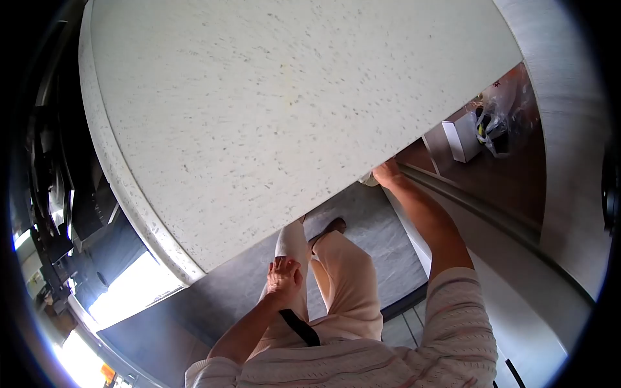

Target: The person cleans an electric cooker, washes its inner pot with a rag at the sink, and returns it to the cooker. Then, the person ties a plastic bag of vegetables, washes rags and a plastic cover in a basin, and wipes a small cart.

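My left hand [284,277] rests on the pale trouser leg [292,240] near the knee, its fingers loosely bent and nothing visible in them. To the right, my right hand [387,172] reaches to the lower edge of a large white speckled surface [284,116]. Its fingers are closed and partly hidden by that edge. A small pale thing, perhaps a cloth, [369,180] shows beside the fingertips; I cannot make out its kind. Just right of this hand begins the long rail [479,205] of a brown-floored compartment.
Inside the compartment lie a white box [462,138] and a clear plastic bag [501,126] with dark and yellow contents. Grey floor [372,226] shows beneath the speckled surface. Dark objects [55,194] stand along the left side.
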Demonstrator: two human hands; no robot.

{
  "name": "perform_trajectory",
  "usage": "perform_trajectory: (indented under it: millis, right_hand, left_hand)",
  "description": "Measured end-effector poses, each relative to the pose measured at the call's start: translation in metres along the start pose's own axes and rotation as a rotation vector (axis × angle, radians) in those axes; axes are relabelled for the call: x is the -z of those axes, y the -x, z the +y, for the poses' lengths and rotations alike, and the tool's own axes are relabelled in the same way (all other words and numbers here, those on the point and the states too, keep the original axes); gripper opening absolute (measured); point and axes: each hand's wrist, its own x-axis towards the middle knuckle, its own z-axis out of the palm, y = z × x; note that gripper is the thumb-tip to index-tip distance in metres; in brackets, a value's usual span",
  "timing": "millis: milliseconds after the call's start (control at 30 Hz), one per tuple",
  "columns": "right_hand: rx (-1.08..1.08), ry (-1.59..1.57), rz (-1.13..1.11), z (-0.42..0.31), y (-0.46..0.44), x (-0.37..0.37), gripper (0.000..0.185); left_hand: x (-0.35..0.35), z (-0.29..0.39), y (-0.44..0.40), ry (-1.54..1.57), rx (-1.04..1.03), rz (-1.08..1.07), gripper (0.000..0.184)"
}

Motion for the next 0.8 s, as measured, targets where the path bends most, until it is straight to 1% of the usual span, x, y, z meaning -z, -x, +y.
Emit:
perform_trajectory:
  millis: [67, 200, 300, 367, 433, 533, 600, 700, 800]
  right_hand:
    - [0.035, -0.045, 0.011, 0.001, -0.002, 0.012, 0.011]
    - [0.03, -0.089, -0.043, -0.001, -0.014, 0.036, 0.012]
    - [-0.097, -0.183, -0.07, 0.008, -0.017, 0.014, 0.013]
    - [-0.195, -0.22, 0.023, 0.006, -0.016, -0.003, 0.015]
    - [-0.29, -0.22, 0.047, 0.003, -0.014, -0.02, 0.017]
    - [-0.404, -0.222, 0.014, 0.004, -0.005, -0.049, 0.018]
    - [-0.452, -0.289, 0.044, 0.003, 0.002, -0.045, 0.014]
    - [-0.605, -0.34, -0.098, -0.007, 0.021, -0.015, 0.01]
    - [-0.713, -0.547, 0.123, -0.01, 0.038, -0.042, 0.017]
  left_hand:
    - [-0.004, -0.002, 0.001, 0.005, 0.008, 0.001, 0.012]
    - [-0.007, 0.001, -0.001, 0.003, 0.014, 0.004, 0.012]
    - [-0.008, 0.003, -0.002, -0.014, 0.009, 0.004, 0.012]
    - [-0.009, 0.004, -0.002, -0.015, 0.008, 0.006, 0.013]
    - [-0.01, 0.004, -0.003, -0.009, 0.005, 0.014, 0.013]
    - [-0.005, 0.008, -0.004, 0.002, 0.001, 0.027, 0.014]
    - [-0.009, 0.005, -0.003, 0.003, 0.021, 0.028, 0.015]
    - [-0.013, 0.003, -0.015, -0.017, 0.024, 0.022, 0.016]
    - [-0.025, -0.002, -0.056, 0.028, -0.066, 0.011, 0.014]
